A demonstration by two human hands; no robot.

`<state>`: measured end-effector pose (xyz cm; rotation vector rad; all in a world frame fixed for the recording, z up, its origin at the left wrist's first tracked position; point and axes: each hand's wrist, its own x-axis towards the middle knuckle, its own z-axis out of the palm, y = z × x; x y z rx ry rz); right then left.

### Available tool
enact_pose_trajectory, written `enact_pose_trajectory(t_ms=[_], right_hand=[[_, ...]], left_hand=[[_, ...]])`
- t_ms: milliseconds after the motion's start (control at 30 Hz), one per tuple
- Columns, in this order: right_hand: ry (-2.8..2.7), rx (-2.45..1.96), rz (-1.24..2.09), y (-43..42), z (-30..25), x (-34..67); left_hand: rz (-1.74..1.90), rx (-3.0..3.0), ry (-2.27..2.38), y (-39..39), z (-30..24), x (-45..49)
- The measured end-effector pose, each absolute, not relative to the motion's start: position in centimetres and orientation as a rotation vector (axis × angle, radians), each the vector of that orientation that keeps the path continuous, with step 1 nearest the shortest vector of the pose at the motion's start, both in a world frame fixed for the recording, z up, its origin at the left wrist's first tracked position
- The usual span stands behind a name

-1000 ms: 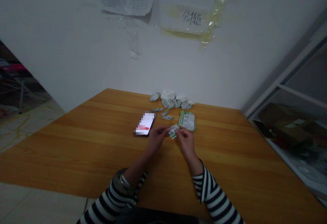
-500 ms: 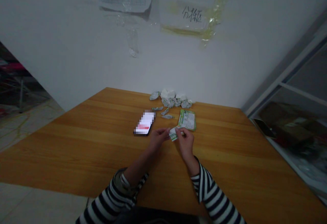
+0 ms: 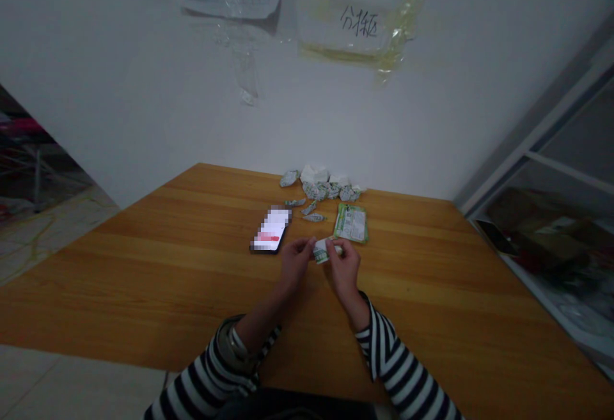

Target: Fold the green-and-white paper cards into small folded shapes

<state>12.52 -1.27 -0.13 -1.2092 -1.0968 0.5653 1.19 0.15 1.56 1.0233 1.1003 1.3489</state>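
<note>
Between my two hands is a small white and green paper wrapper (image 3: 321, 252), held above the wooden table. My left hand (image 3: 295, 263) pinches its left edge between thumb and fingers. On the other side my right hand (image 3: 345, 264) grips it, thumb on top, and a small pale bit shows by the fingers. Just beyond the right hand lies a flat green and white packet (image 3: 352, 222). A phone (image 3: 272, 229) with its screen lit rests left of my hands. Several small torn wrapper strips (image 3: 314, 217) lie between the phone and the packet.
Crumpled white and printed papers (image 3: 316, 183) are heaped at the back of the wooden table (image 3: 167, 266), against the wall. Taped sheets (image 3: 359, 20) hang on that wall. At the right stands a metal-framed shelf (image 3: 566, 174) with a dark flat object (image 3: 496, 238) and boxes.
The wrapper has turned to lie more level and shifted slightly left between my hands. My right fingers have curled a little, with a pale bit now showing by them.
</note>
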Motion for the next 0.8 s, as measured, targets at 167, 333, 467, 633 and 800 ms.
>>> enact_pose_trajectory(t_ms=[167, 333, 467, 633, 800], right_hand=[[-1.076, -1.21, 0.558, -1.0, -0.6, 12.6], [-1.041, -1.17, 0.612, -1.0, -0.8, 12.4], [-1.093, -1.124, 0.673, -0.8, -0.6, 12.9], [-1.578, -1.193, 0.671, -0.5, 0.3, 15.4], [-1.807, -1.21, 0.558, -0.8, 1.0, 17.1]], left_hand=[[1.359, 1.124, 1.165, 0.2, 1.4, 1.2], [1.365, 1.228, 1.197, 0.2, 1.4, 1.2], [1.356, 1.43, 1.299, 0.4, 1.3, 0.8], [1.267, 1.716, 1.363, 0.8, 0.8, 0.1], [1.128, 1.804, 1.301, 1.3, 0.3, 0.1]])
